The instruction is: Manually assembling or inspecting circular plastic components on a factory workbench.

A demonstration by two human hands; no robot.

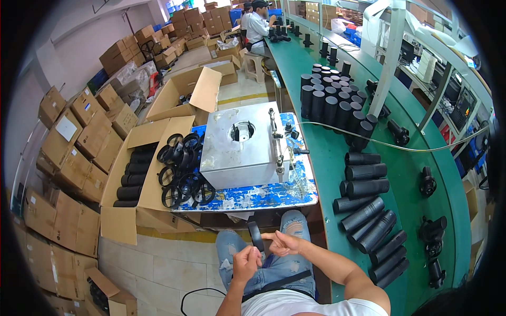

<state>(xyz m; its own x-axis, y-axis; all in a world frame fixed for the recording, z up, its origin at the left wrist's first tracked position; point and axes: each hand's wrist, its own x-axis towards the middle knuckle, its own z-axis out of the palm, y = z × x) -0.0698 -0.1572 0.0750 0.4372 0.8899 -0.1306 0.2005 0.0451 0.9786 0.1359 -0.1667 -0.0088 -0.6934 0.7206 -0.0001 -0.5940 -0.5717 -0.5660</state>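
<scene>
Above my lap, my left hand is closed on the lower edge of a black ring-shaped part, which stands nearly edge-on. My right hand is just right of it, its index finger stretched out to the ring's side and its other fingers partly curled. Whether that fingertip presses on the ring I cannot tell. In front of me, a grey metal box fixture with a round opening sits on a worn blue-and-white table. Black round frames with crossbars are heaped at the table's left side.
Along the right runs a green bench with black cylinders lying down and others standing. An open carton holds more black cylinders. A thin hose crosses the bench. Stacked cartons line the left; a co-worker sits far ahead.
</scene>
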